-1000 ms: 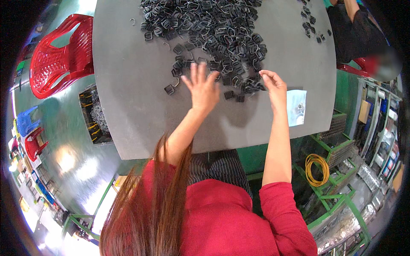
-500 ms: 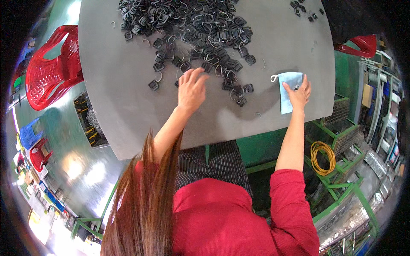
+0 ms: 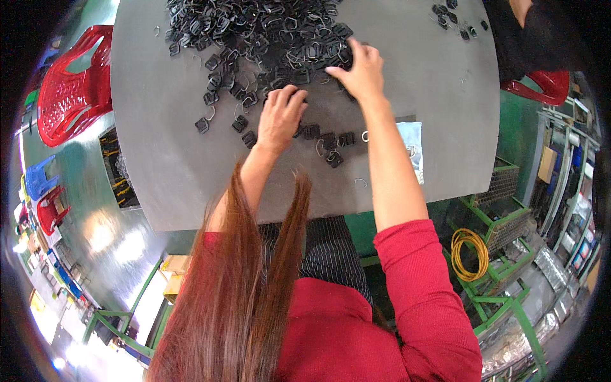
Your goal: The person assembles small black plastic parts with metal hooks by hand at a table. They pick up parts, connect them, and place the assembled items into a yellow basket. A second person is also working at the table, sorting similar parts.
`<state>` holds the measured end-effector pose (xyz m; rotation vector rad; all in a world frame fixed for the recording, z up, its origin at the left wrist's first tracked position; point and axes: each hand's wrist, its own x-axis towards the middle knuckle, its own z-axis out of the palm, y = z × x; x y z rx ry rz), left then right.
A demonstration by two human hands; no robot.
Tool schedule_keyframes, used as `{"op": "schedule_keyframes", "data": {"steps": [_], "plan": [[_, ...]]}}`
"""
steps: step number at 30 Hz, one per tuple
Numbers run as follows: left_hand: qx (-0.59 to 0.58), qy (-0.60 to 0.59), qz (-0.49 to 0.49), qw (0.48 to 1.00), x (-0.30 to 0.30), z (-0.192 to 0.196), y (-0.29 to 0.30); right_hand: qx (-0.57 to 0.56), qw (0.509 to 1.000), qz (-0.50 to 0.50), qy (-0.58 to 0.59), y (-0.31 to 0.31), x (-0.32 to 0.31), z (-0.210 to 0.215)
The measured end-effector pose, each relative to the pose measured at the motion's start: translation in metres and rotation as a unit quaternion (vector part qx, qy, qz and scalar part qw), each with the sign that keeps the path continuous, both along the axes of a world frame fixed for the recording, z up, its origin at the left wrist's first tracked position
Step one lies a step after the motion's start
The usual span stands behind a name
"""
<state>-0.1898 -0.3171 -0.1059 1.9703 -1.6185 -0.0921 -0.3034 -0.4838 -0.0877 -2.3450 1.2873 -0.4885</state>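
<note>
A big heap of small black plastic buckles (image 3: 254,32) with bent wire hooks spreads over the far part of the grey table (image 3: 191,178). At the heap's near edge my left hand (image 3: 280,120) has its fingers curled down over a few buckles; what lies under the fingertips is hidden. My right hand (image 3: 363,73) reaches to the heap's right edge, thumb and fingers apart around some buckles. Several loose buckles (image 3: 328,140) lie between my forearms. A light blue flat rectangular piece (image 3: 410,143) lies on the table, partly behind my right forearm, with a white loop beside it.
A small group of buckles (image 3: 453,16) lies at the far right, near a person in dark clothing (image 3: 541,38). A red chair (image 3: 76,89) stands left of the table. Green metal racks (image 3: 503,223) and a coiled yellow hose (image 3: 470,254) are at the right.
My right hand has let go of the light blue piece and moved left and away from me to the heap. My left hand's fingers have curled more over the buckles.
</note>
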Motion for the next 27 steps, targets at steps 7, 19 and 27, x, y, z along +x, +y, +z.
{"op": "schedule_keyframes", "data": {"steps": [7,19,27], "plan": [[0.018,0.294,0.234,0.926,0.036,0.019,0.043,0.234,0.957,0.154,-0.079,0.081,0.038,0.003],[0.005,0.036,0.181,0.983,0.018,0.028,0.033,0.501,0.860,-0.033,-0.094,0.019,-0.038,0.040],[0.048,0.025,0.142,0.988,0.043,0.008,0.045,0.555,0.812,-0.070,-0.166,0.016,-0.076,0.040]]}}
